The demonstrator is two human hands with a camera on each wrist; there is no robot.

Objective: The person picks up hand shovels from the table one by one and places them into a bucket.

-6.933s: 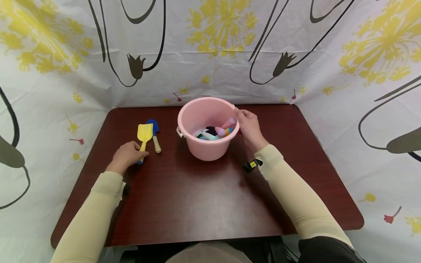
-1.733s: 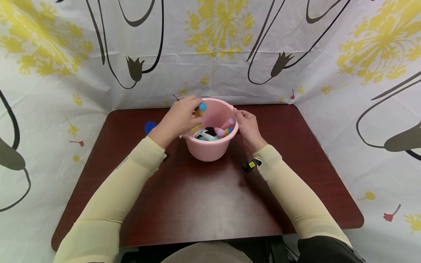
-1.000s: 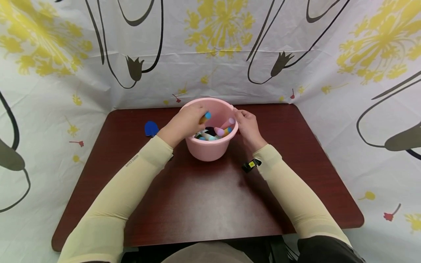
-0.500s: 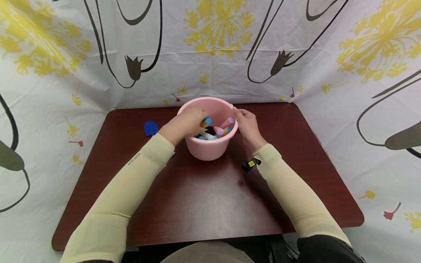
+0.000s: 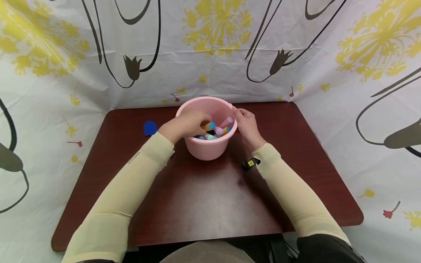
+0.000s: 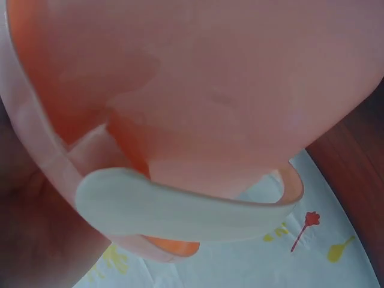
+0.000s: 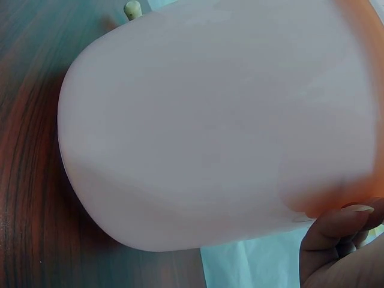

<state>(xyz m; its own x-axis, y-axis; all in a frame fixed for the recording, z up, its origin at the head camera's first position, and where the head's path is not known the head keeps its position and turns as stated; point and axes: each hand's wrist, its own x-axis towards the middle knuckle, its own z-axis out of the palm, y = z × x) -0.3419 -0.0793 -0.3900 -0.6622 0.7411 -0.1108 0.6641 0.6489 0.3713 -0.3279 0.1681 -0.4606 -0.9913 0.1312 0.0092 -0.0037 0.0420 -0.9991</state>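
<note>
A pink bucket [image 5: 205, 148] stands at the back of the table, with several colourful small pieces [image 5: 227, 129] inside. Reaching over its left rim, my left hand [image 5: 189, 124] has fingers and thumb around the handle of a yellow toy shovel [image 5: 208, 126]. Only the blue-tipped end shows; the blade is hidden behind the hand. At the right rim, my right hand [image 5: 247, 126] pinches the bucket's edge, its thumb [image 7: 342, 223] against the wall in the right wrist view. The left wrist view shows the bucket's wall and white carrying handle [image 6: 180, 207].
A blue toy shovel [image 5: 150, 128] lies on the table left of the bucket, partly covered by the left hand. In the right wrist view, a pale handle end [image 7: 133, 9] shows past the bucket. Patterned cloth [image 5: 210, 73] hangs behind the dark red table [image 5: 204, 204].
My left hand has carried the yellow toy shovel from the table into the bucket and lowered it. Its blue-tipped end has sunk and shifted right. The right hand keeps hold of the rim.
</note>
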